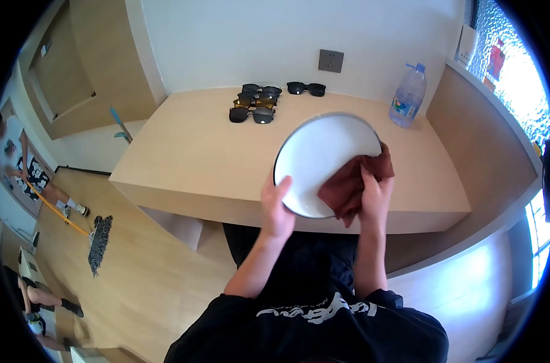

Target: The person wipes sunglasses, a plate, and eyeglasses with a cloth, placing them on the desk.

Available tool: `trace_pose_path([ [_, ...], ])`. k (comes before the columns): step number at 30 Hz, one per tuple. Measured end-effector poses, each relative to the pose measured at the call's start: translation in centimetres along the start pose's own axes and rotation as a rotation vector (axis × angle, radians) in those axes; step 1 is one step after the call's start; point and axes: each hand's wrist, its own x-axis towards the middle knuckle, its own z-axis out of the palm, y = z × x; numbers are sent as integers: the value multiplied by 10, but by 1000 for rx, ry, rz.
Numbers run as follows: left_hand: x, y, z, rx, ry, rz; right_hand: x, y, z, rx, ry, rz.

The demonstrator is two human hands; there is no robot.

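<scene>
A round white plate (314, 151) with a dark rim is held up, tilted toward me, over the front edge of the desk (196, 151). My left hand (278, 206) grips its lower left rim, thumb on the face and the other fingers hidden behind. At the lower right, my right hand (375, 190) is closed on a dark red cloth (346, 184), which lies against the plate's face and hangs below its rim. Some of the right fingers are hidden by the cloth and plate.
Several sunglasses (252, 115) lie at the back of the desk, with another pair of sunglasses (306, 89) beside them. A large plastic bottle (408, 97) stands at the back right. On the left, a person (29, 157) holds a mop (99, 242); another person (42, 296) sits lower down.
</scene>
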Motion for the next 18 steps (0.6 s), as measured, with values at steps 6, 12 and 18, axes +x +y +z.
trace_pose_path([
  [6, 9, -15, 23, -53, 271, 56, -26, 3, 24, 70, 215, 50],
  [12, 15, -36, 23, 37, 79, 41, 19, 25, -11, -528, -56, -103],
  [18, 59, -23, 24, 346, -353, -81, 134, 49, -48, -651, -202, 35],
])
